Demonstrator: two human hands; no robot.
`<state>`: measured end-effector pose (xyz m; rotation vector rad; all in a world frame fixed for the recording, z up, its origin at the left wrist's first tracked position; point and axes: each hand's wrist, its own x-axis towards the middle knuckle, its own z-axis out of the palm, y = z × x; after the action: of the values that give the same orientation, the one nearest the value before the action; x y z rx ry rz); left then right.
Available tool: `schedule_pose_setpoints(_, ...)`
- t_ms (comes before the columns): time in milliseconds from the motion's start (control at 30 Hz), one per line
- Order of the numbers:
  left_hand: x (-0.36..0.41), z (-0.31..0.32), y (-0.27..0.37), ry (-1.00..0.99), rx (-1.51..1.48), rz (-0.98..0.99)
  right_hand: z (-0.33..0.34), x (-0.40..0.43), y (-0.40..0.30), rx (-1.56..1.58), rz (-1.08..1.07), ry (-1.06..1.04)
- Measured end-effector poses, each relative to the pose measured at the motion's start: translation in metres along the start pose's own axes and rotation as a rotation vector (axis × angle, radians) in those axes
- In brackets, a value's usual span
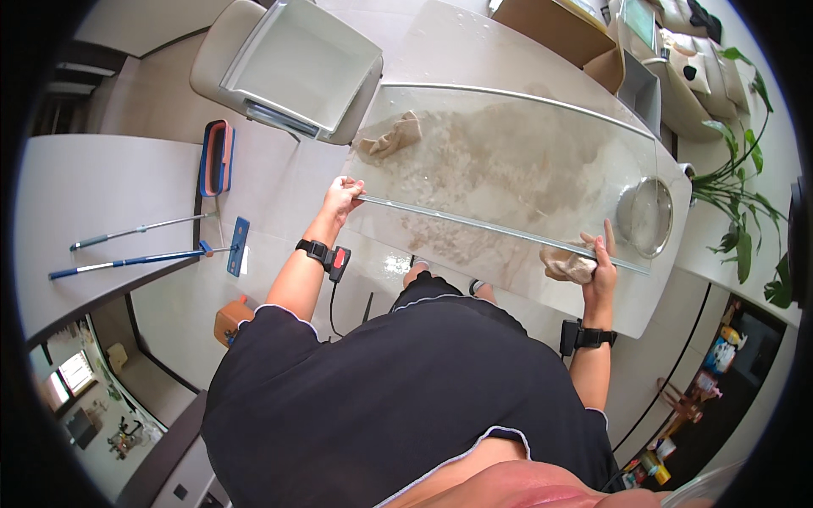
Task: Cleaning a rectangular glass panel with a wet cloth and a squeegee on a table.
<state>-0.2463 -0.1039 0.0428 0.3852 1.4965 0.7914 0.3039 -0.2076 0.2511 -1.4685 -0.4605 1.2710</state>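
A clear glass panel (pixel 470 221) with a pale edge strip spans the space between my hands over a wet, marbled table (pixel 641 317). My left hand (pixel 343 198) grips the panel's near left corner. My right hand (pixel 602 270) holds the near edge towards the right end, with a bunched beige cloth (pixel 567 262) against the palm. Another beige cloth (pixel 395 135) lies crumpled at the far left of the panel area; whether it is on or under the glass I cannot tell. A round metal-rimmed basin (pixel 667 216) is close to my right hand.
On a chair (pixel 204 63) at the far left rests a white plastic drawer (pixel 305 57). A blue flat mop (pixel 237 246) and a narrow bucket (pixel 217 159) are left of me. Cardboard boxes (pixel 552 28) and a leafy plant (pixel 737 184) border the table's far and right sides.
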Motion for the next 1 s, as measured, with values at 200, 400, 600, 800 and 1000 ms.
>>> schedule_pose_setpoints(200,0.017,-0.005,-0.001,0.019,0.068,0.008,-0.027,0.017,0.041,0.056,0.121,0.016)
schedule_pose_setpoints(400,0.029,-0.021,-0.002,0.108,0.12,0.012,-0.03,0.032,0.08,0.138,0.293,0.036)
schedule_pose_setpoints(600,0.023,-0.026,0.002,0.135,0.192,0.053,-0.053,0.056,0.127,0.213,0.417,0.011)
schedule_pose_setpoints(800,0.009,-0.012,0.009,0.202,0.264,0.14,-0.066,0.075,0.172,0.326,0.501,0.032)
schedule_pose_setpoints(1000,0.003,-0.003,0.0,0.144,0.268,0.091,-0.088,0.094,0.199,0.344,0.509,0.143)
